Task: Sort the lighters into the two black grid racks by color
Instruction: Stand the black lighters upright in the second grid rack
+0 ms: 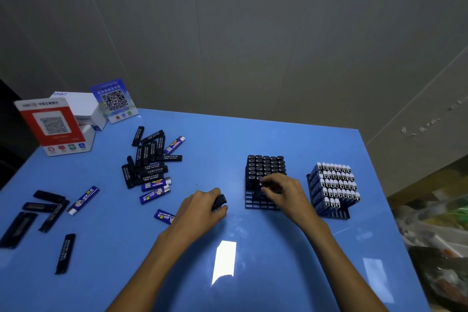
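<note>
On the blue surface [253, 248] I see loose black lighters [48, 208] far left, then a mixed pile of black and blue lighters [149, 167]. My left hand [202, 208] grips a black lighter [219, 201]. My right hand [283, 191] rests curled on the black-lighter rack [263, 182]; whether it holds anything I cannot tell. Rightmost stands the blue-lighter rack [333, 191].

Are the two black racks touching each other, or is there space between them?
Apart. The head view shows a strip of blue table between the rack of black lighters and the rack of blue lighters.
</note>
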A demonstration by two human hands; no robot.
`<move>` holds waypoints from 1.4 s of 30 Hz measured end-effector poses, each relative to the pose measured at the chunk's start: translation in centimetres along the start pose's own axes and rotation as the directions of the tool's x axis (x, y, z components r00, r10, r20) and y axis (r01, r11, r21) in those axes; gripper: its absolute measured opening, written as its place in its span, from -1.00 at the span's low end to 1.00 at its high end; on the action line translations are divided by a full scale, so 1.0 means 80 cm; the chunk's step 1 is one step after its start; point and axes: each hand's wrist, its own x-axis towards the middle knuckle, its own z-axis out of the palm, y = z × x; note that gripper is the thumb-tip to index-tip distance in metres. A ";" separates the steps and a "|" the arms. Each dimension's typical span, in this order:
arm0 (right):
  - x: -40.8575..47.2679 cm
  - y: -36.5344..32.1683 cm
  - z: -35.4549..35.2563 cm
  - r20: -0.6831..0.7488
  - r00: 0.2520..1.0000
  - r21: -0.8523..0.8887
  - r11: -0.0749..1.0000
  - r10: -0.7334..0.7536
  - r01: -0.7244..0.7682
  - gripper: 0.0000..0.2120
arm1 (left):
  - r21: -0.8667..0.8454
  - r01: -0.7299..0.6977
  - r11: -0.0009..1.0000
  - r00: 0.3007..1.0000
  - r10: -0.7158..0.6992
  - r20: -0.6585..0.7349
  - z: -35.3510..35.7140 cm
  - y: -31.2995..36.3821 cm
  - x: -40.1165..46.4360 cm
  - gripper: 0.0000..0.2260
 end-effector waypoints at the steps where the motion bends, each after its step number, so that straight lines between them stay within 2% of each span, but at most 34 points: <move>1: 0.001 0.000 0.002 0.004 1.000 -0.013 1.000 -0.002 0.002 -0.85 | 0.001 0.000 1.000 1.000 0.000 -0.001 -0.001 0.000 0.000 -0.78; 13: 0.010 -0.002 0.030 -0.032 0.994 -0.116 0.988 -0.104 0.100 -0.87 | 0.052 -0.025 0.998 1.000 0.024 0.017 -0.005 -0.009 0.005 -0.79; 25: 0.012 0.002 0.042 -0.056 0.993 -0.153 0.984 -0.104 0.095 -0.89 | 0.041 -0.038 0.998 0.999 0.038 0.013 -0.009 -0.015 0.005 -0.78; 30: 0.004 -0.006 0.038 -0.082 0.994 -0.245 0.968 -0.078 0.055 -0.82 | 0.044 -0.035 0.998 0.999 0.033 0.036 -0.014 -0.012 0.005 -0.82; 33: -0.002 -0.019 0.032 -0.114 0.993 -0.164 0.986 -0.030 0.011 -0.86 | 0.076 -0.048 0.996 0.998 0.045 0.039 -0.015 -0.007 0.007 -0.84; 38: -0.012 -0.052 0.030 0.124 0.991 0.152 0.986 0.051 -0.070 -0.87 | 0.114 -0.094 0.989 0.995 0.088 0.050 -0.014 0.011 0.011 -0.84; 42: -0.017 -0.065 0.035 0.162 0.981 0.244 0.959 0.106 -0.144 -0.87 | 0.067 -0.087 0.994 0.994 0.082 0.068 -0.007 0.023 0.013 -0.87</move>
